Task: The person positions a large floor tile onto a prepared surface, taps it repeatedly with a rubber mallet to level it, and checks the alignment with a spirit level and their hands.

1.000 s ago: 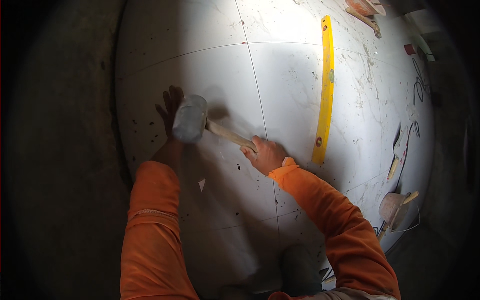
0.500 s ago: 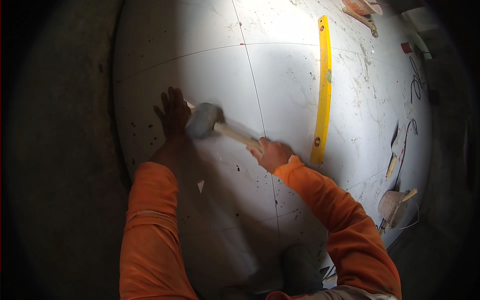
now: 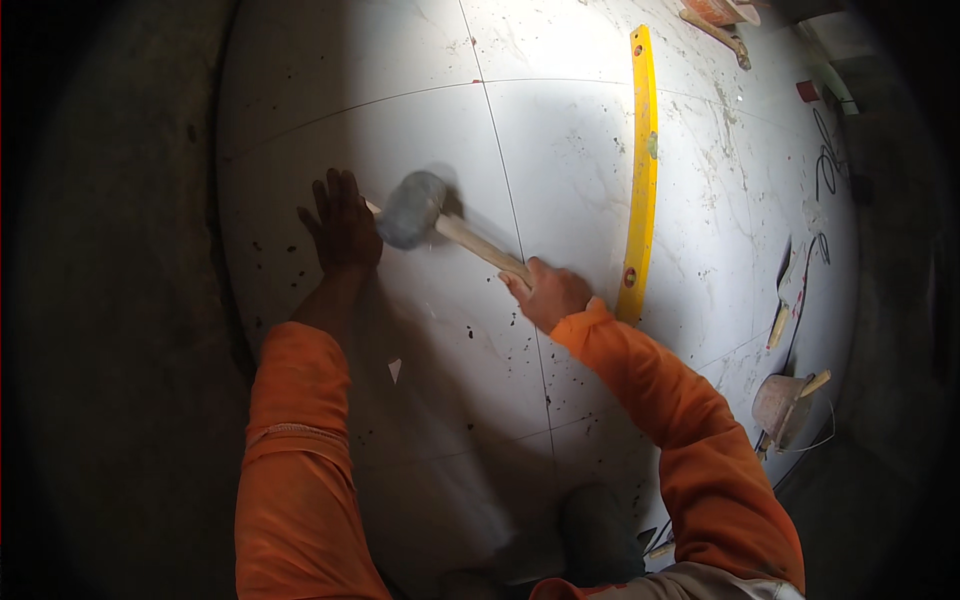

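Note:
My right hand (image 3: pixel 554 294) is wrapped round the wooden handle of a rubber mallet (image 3: pixel 414 210). The mallet's dark grey head is slightly blurred and sits just right of my left hand (image 3: pixel 343 222). That hand rests flat with fingers spread on a large white tile (image 3: pixel 440 320). The handle's end pokes out past the head, close to my left fingers. Whether the head touches the tile or hovers over it, I cannot tell. A yellow spirit level (image 3: pixel 642 180) lies lengthwise on the tiles beyond my right hand.
At the right are a trowel (image 3: pixel 782 318), a bucket (image 3: pixel 778 405) with a wooden handle in it, and a black cable (image 3: pixel 826 160). A hammer-like tool (image 3: pixel 718 38) lies at the far right. Small dark crumbs and a white chip (image 3: pixel 394 370) dot the tiles. Dark floor (image 3: pixel 120 300) borders the left edge.
The mallet head has shifted slightly up and to the right, and looks less blurred. My right hand has moved a little with it. My left hand stays flat on the tile.

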### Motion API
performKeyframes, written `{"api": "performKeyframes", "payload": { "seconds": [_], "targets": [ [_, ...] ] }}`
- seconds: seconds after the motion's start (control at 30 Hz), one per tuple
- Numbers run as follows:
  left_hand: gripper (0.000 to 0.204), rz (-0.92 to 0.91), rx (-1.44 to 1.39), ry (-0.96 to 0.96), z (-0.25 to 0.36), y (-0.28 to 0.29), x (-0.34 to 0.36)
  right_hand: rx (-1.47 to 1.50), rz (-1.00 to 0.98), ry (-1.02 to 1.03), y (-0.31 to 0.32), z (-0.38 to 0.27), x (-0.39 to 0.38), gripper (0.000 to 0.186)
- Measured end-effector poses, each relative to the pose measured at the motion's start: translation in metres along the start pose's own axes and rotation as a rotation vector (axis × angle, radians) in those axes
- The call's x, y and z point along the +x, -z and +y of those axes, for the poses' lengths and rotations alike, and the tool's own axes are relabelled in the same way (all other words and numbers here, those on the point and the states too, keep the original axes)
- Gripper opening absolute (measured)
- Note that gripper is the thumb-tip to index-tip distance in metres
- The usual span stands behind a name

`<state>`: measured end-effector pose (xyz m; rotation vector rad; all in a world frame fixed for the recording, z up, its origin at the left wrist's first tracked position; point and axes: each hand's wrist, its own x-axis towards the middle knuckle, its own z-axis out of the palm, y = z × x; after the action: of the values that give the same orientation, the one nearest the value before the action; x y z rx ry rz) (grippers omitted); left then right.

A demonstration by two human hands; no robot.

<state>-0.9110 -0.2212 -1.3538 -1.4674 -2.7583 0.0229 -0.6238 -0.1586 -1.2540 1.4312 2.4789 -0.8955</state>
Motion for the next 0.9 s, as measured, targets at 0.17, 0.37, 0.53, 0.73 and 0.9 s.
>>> {"api": "performKeyframes", "payload": {
  "seconds": [0.17,0.37,0.53,0.73,0.9],
  "targets": [
    [0.049,-0.002,0.028,-0.036,0.000,0.002,-0.002,-0.031,0.028,-0.040,-0.004,0.002,0.009,0.046],
    [0.050,-0.008,0.026,0.004,0.002,0.001,-0.002,0.008,0.040,-0.127,-0.012,0.007,0.012,0.048],
    [0.050,0.041,-0.014,0.000,-0.001,-0.006,-0.001,0.026,0.221,-0.318,-0.005,0.029,0.039,0.050],
    [0.054,0.028,0.085,-0.003,-0.004,-0.008,0.000,0.058,0.438,-0.636,0.000,0.076,0.058,0.042],
    [0.063,0.083,-0.041,0.304,-0.011,-0.034,0.009,-0.342,0.931,-0.234,-0.041,0.091,0.077,0.041]
  ]
}}
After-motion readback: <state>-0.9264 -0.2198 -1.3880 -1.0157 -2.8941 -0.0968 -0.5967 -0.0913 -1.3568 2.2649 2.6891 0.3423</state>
